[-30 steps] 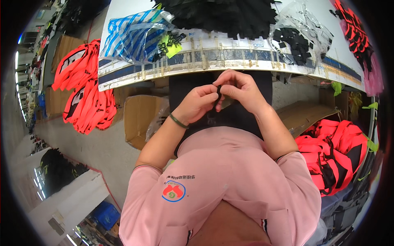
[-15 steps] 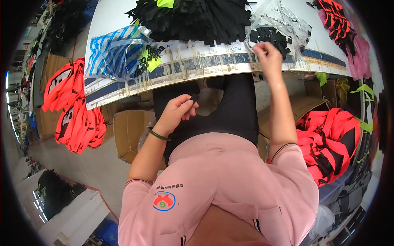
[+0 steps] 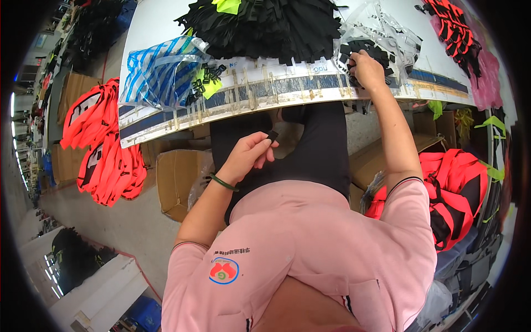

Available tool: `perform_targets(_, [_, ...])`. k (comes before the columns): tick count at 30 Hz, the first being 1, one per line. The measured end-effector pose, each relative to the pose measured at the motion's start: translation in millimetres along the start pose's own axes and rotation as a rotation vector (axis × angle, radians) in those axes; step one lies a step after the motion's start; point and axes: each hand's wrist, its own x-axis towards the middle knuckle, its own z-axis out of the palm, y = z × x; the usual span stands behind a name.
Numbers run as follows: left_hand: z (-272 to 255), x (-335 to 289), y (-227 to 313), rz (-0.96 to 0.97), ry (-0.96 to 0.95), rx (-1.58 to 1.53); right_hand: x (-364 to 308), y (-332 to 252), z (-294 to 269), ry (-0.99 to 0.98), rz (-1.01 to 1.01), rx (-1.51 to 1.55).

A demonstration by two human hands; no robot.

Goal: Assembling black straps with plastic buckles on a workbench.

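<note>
I see hands apart now, together one second ago. Left hand [image 3: 250, 155] pinches black tab [image 3: 272, 135] over lap [image 3: 312, 152], short of bench's [image 3: 157, 19] near edge. Right hand [image 3: 367, 72] has gone to black pieces [image 3: 380, 53] at clear bag [image 3: 369, 25], toward bench's right near corner; fingers curled, can't tell if gripping. I judge roles split: left holding, right fetching.

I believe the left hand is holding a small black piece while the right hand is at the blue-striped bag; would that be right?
Not quite: the head view shows the right hand at the clear plastic bag of black bits instead. The left hand is indeed holding a small black piece.
</note>
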Motion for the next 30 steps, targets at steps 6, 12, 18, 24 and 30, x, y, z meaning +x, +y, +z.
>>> perform_targets(6, [0, 0, -6, -0.002, 0.036, 0.002, 0, -8, 1, -0.018, -0.013, -0.045])
perform_targets(12, [-1, -1, -2, 0.011, 0.110, -0.015, -24, -25, -22, 0.168, -0.009, 0.170])
perform_targets(18, [-5, 7, -7, 0.012, 0.099, -0.093, -76, -103, -23, -0.043, -0.145, 0.949])
perform_targets(24, [-12, 2, -5, 0.018, 0.109, -0.081, -102, -174, -25, -0.125, -0.441, 0.987])
perform_targets(30, [-14, -7, -22, 0.030, 0.087, -0.082, -121, -201, -20, -0.141, -0.577, 0.970])
